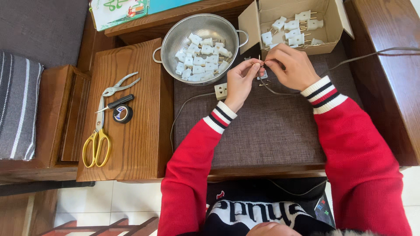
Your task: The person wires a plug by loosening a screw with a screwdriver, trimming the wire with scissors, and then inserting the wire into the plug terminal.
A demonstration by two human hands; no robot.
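My left hand (242,81) and my right hand (289,66) meet over a brown woven cushion (267,126), both pinching the bare end of a thin grey cable (350,61) that trails off to the right. A small white plug part (263,75) lies just under my fingers, partly hidden. A white socket block (221,90) on its own cord rests beside my left hand. Both arms wear red sleeves with striped cuffs.
A metal colander (199,49) holds several white plug pieces; an open cardboard box (297,24) holds several white plugs. On the wooden board (131,131) at left lie yellow-handled scissors (98,140), pliers (120,85), a screwdriver (118,102) and a black tape roll (123,113).
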